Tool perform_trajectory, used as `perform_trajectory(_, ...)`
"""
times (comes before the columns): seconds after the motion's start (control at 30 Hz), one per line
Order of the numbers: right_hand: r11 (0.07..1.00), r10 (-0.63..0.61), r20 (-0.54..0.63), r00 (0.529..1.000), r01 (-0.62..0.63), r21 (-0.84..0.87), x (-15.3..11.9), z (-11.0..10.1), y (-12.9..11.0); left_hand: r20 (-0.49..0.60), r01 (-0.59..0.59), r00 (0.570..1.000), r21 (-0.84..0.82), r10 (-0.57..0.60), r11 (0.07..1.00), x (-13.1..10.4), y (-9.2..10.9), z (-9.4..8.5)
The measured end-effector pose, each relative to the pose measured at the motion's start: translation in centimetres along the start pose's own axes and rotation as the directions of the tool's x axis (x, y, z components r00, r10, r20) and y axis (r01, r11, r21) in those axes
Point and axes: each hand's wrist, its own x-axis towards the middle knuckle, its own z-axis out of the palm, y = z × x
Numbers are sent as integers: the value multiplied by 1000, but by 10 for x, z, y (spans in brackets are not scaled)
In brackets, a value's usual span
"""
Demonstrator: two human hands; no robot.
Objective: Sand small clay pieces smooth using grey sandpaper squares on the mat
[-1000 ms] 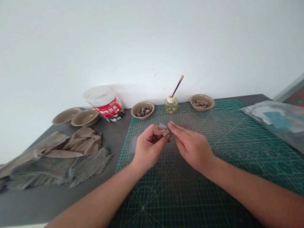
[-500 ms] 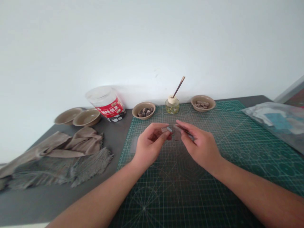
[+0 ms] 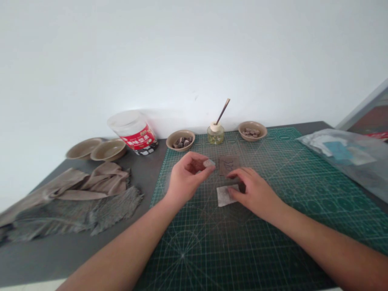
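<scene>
My left hand (image 3: pixel 188 178) pinches a small pale grey block, perhaps a stone (image 3: pixel 208 163), between thumb and fingertips above the mat. My right hand (image 3: pixel 253 186) is low over the mat with thumb and fingers apart. Its thumb is over the edge of a whitish, rough-looking square (image 3: pixel 224 197), which looks flat on the mat. Just beyond, a flat brown square with dark curved marks (image 3: pixel 226 165) lies near the right fingertips. Whether the right thumb presses on the whitish square I cannot tell.
A green cutting mat (image 3: pixel 194 250) covers much of the dark table. Behind stand a bowl of stones (image 3: pixel 181 148), a glass jar with a brush-like stick (image 3: pixel 216 135) and another stone bowl (image 3: pixel 252 138). Left are a plastic tub (image 3: pixel 139 139), bowls and cloths (image 3: pixel 106 182); right, a plastic bag (image 3: pixel 348 151).
My right hand has moved down from beside the left hand, where it held a thin flat piece. The whitish square now shows on the mat. My left hand still holds the small block.
</scene>
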Motion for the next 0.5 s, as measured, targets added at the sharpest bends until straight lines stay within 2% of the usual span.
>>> perform_trajectory(0.07, 992, -104, -119, 987, 94, -90, 2, -5, 1, 31, -10, 999, 34, 9, 999, -2, 1, 1)
perform_trajectory(0.1, 990, -124, -161, 979, 113, -79, 4, -7, 1, 55, -16, 998, 46, 13, 999, -4, 1, 1)
perform_trajectory(0.17, 995, -80, -182, 980, 89, 44, 6, -9, 1, 116, -45, 993, 98, 34, 994, -6, 2, 2)
perform_trajectory(0.27, 951, 35, -88, 995, -6, 308, 6, -4, 1, 236, -165, 966, 238, 108, 957, -9, 3, 3)
perform_trajectory(0.37, 869, 58, 22, 998, -61, 491, 4, 3, -2, 344, -274, 928, 358, 146, 893, -11, 4, 5)
perform_trajectory(0.5, 828, 98, 76, 992, -124, 547, 5, 8, -3, 367, -256, 925, 424, 94, 868, -13, 2, 7)
